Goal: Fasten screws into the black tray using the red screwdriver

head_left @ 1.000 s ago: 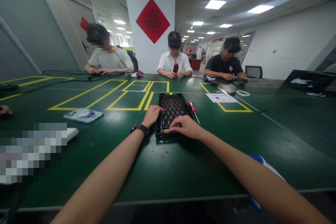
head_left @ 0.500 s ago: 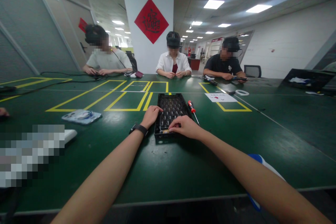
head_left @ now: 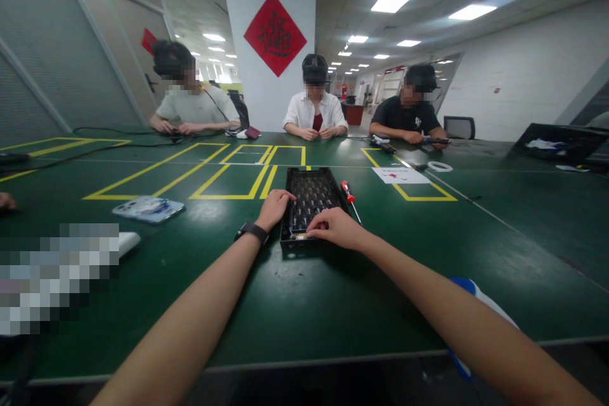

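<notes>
A shallow black open case (head_left: pixel 311 187) lies on the green table in front of me, with rows of small pale metallic pieces inside. My left hand (head_left: pixel 276 208) rests at its left side, with fingers curled over the rim. Over the near right part of the case is my right hand (head_left: pixel 335 227), its fingertips pinched together at the near end. Beside those fingertips lies a small pale yellowish piece (head_left: pixel 301 237); whether they hold it, I cannot tell. A red-handled screwdriver (head_left: pixel 349 192) lies close to the case's right side.
A phone (head_left: pixel 148 209) lies on the left of the green table (head_left: pixel 266 311), behind a blurred-out white object (head_left: pixel 128 241). To the right are a paper sheet (head_left: pixel 399 176) and a white ring (head_left: pixel 439 167). Several people sit across the table. Yellow tape marks its surface.
Both hands keep nearly the same places on the case. The view has shifted very slightly, and my right fingertips have moved barely at all.
</notes>
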{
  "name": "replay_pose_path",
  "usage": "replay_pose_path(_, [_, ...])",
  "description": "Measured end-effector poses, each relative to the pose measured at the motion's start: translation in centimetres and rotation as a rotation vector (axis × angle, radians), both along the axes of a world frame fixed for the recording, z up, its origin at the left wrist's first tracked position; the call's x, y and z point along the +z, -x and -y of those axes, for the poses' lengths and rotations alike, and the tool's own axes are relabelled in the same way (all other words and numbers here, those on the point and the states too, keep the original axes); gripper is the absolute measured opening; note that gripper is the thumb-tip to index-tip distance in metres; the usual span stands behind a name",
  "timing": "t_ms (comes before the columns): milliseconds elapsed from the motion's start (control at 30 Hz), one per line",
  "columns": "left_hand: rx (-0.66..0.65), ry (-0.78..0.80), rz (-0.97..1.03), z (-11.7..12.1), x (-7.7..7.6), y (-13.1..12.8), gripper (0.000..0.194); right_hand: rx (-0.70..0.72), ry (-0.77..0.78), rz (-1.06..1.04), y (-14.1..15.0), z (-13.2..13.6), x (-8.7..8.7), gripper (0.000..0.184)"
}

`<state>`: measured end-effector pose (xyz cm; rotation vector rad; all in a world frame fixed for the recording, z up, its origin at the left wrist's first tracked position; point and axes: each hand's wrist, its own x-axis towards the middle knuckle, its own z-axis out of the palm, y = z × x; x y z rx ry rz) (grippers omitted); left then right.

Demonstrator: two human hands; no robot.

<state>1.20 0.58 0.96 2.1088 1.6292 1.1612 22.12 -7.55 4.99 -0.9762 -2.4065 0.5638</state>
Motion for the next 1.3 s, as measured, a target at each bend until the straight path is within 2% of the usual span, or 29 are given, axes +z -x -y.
replay_pose_path(867, [-0.019, -0.008, 0.011, -0.1, 0.0, 0.0, 0.039, -0.005, 0.035, -0.009, 0.0, 0.0, -0.2, 0.023])
replay_pose_path(1000, [-0.01, -0.002, 0.017, 0.0, 0.0, 0.0, 0.039, -0.004, 0.041, -0.1, 0.1, 0.1, 0.1, 0.021])
replay_pose_path(1133, [-0.002, 0.003, 0.011, 0.0, 0.2, 0.0, 0.037, -0.111, 0.034, -0.257, -0.2, -0.6, 1.4, 0.027])
replay_pose_path(1200, [-0.001, 0.01, 0.011, 0.0, 0.2, 0.0, 0.036, -0.131, 0.005, -0.188, -0.2, -1.6, 2.2, 0.025])
replay_pose_path(1300, [0.009, 0.011, 0.023, -0.2, 0.2, 0.0, 0.036, -0.122, -0.051, 0.07, -0.1, -3.6, 2.9, 0.015])
